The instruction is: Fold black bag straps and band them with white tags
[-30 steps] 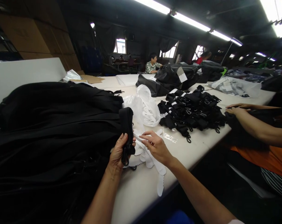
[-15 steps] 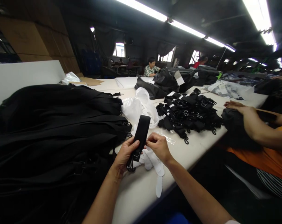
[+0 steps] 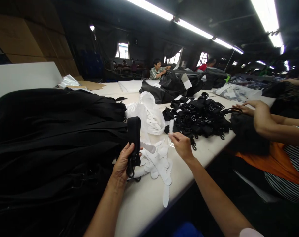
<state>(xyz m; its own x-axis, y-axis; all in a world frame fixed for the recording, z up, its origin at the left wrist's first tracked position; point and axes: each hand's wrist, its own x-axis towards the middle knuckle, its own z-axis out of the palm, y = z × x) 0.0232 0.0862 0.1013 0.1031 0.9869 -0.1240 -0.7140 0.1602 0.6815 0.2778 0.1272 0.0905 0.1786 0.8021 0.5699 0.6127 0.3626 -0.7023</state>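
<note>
My left hand point(image 3: 123, 162) grips a folded black strap point(image 3: 134, 133), its looped top upright and a dark metal hook hanging at its lower end. My right hand point(image 3: 182, 144) is apart from it, to the right, with thumb and fingers pinching a white strip with a toothed edge point(image 3: 171, 126) that stands up from the fingertips. Between the hands, more white toothed strips point(image 3: 161, 162) lie loosely heaped on the table point(image 3: 139, 207). Just behind them is a white plastic bag point(image 3: 136, 112) with white pieces inside.
Long black straps point(image 3: 52, 128) form a big heap on the left. Bundled black straps with hooks and white bands point(image 3: 196, 115) are piled on the right. Black bags point(image 3: 169, 85) lie farther back. A co-worker's arms point(image 3: 268, 115) reach in from the right, by the table edge.
My left hand has shifted left with the strap. My right hand has come away from the strap to the right, and a white toothed strip now shows upright in its fingers.
</note>
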